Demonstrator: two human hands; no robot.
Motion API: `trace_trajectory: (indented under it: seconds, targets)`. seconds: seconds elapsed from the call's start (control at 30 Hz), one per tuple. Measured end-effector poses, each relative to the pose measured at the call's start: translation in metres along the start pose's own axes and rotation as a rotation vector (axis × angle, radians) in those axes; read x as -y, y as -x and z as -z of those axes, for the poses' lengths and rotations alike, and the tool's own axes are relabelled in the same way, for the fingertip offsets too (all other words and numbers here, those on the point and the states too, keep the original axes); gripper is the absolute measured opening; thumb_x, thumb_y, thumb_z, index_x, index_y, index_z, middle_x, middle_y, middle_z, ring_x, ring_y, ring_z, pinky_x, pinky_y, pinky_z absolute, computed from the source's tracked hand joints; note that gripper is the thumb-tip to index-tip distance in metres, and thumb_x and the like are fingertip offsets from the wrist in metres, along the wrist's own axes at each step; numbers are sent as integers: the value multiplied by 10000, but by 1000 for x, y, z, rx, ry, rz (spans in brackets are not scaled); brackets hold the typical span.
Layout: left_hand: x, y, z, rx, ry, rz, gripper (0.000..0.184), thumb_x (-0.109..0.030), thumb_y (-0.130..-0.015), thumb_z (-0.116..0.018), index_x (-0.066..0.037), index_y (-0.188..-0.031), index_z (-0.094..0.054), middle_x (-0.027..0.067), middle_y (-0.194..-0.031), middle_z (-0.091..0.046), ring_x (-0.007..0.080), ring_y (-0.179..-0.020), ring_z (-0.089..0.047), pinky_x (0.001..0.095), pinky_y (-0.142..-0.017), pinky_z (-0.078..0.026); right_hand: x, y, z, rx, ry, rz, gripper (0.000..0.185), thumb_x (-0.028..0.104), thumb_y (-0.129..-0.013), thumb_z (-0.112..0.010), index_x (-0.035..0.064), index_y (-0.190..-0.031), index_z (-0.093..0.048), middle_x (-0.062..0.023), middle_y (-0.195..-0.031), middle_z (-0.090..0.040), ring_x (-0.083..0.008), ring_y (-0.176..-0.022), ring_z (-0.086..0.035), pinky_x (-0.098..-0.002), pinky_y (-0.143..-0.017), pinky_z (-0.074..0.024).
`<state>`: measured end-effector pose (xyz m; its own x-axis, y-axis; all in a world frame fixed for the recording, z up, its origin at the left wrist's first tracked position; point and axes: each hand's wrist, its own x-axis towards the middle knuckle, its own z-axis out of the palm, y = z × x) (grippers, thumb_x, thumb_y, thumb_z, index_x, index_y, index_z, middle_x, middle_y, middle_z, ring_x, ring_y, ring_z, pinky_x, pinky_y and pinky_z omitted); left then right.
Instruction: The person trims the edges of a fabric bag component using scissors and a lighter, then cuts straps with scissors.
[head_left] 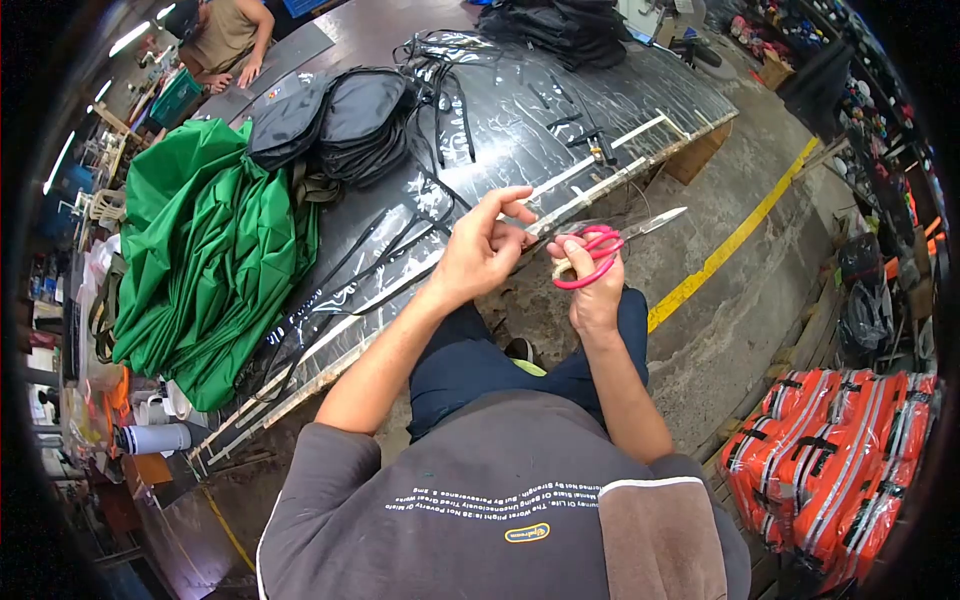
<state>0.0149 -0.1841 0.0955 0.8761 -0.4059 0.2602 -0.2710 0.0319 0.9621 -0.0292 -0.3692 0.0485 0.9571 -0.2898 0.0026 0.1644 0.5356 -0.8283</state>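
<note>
My right hand (598, 290) is closed around the pink-red handles of a pair of scissors (612, 238). The pointed metal blades aim up and to the right, away from my body. Just left of it, over the table's near edge, is my left hand (482, 248). Its index finger is raised and bent, while the thumb and other fingers curl together. A small dark bit shows at these fingertips, too small to name. Black straps (385, 245) lie on the table beside and beneath my left forearm.
Green fabric (215, 250) is heaped at the table's left, with black bags (365, 110) beside it. The metal-topped table (510, 110) carries more black straps and a dark pile (555, 25). A co-worker (225, 45) sits at the far left. Plastic-wrapped orange bags (830, 450) stand at right.
</note>
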Motion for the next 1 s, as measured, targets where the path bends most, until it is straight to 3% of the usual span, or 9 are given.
trace_trajectory:
  seconds: [0.13,0.27,0.4,0.43,0.53,0.73,0.87,0.93,1.0]
  targets:
    - [44,-31,23,104,-129,128,411,-1,-1015,-599,-6,-1423,-546,94,-1178,-697,136,-1067,-691,287,-924,-548,-8,-14,1,81,-10,-30,257,-18,-958,-712,44,-1122,-525,-122,-1039,-714,-221,-911,-748,-323,-764,-617]
    - [40,-37,49,195,-596,-58,318,-179,-1050,-631,7,-1307,-651,162,-1122,-747,249,-1048,-699,381,-954,-530,-24,-24,12,-7,4,56,275,4,-945,-748,63,-1111,-536,-84,-986,-704,-189,-848,-734,-309,-678,-599]
    - [27,6,40,-50,-831,-542,358,-249,-860,-823,-59,-1141,-706,142,-1045,-720,318,-981,-700,425,-888,-552,-33,-14,55,-101,73,97,305,35,-927,-787,88,-1108,-547,-58,-955,-705,-188,-811,-740,-293,-665,-595]
    - [26,17,29,54,-830,-577,391,-251,-773,-873,-94,-1090,-705,129,-1003,-704,328,-942,-698,435,-852,-562,-36,-10,66,-123,69,85,306,37,-925,-788,88,-1106,-547,-60,-952,-703,-187,-797,-740,-291,-656,-594]
    - [59,38,-7,294,-1154,-698,377,-255,-841,-772,-125,-1186,-694,97,-1307,-635,297,-1228,-606,451,-1034,-485,-51,2,92,-188,98,32,278,34,-937,-764,86,-1100,-545,-64,-933,-693,-184,-763,-739,-293,-610,-589]
    - [134,20,-48,464,-1772,-575,317,-271,-940,-607,-179,-1230,-697,47,-1445,-542,291,-1391,-457,478,-1128,-387,-57,25,91,-156,117,-40,240,45,-955,-743,72,-1093,-549,-54,-911,-669,-172,-737,-720,-291,-595,-576]
    - [93,-24,-47,572,-1455,-327,212,-214,-868,-676,-176,-1070,-728,50,-1142,-714,243,-1171,-638,459,-1016,-488,-42,32,89,-107,170,8,243,58,-956,-753,71,-1090,-551,-44,-919,-669,-153,-729,-712,-276,-600,-571]
    - [74,-37,-38,277,-1122,-140,151,-164,-828,-705,-134,-945,-796,123,-812,-747,301,-777,-744,450,-745,-596,-26,35,85,-74,200,5,241,65,-958,-757,74,-1086,-553,-39,-923,-670,-142,-720,-708,-266,-595,-566]
    - [61,-55,-18,272,-938,-82,151,-166,-879,-670,-110,-926,-803,154,-792,-749,280,-732,-748,430,-716,-595,-4,40,77,29,258,-58,247,86,-959,-768,72,-1082,-554,-23,-886,-668,-103,-680,-674,-235,-578,-535]
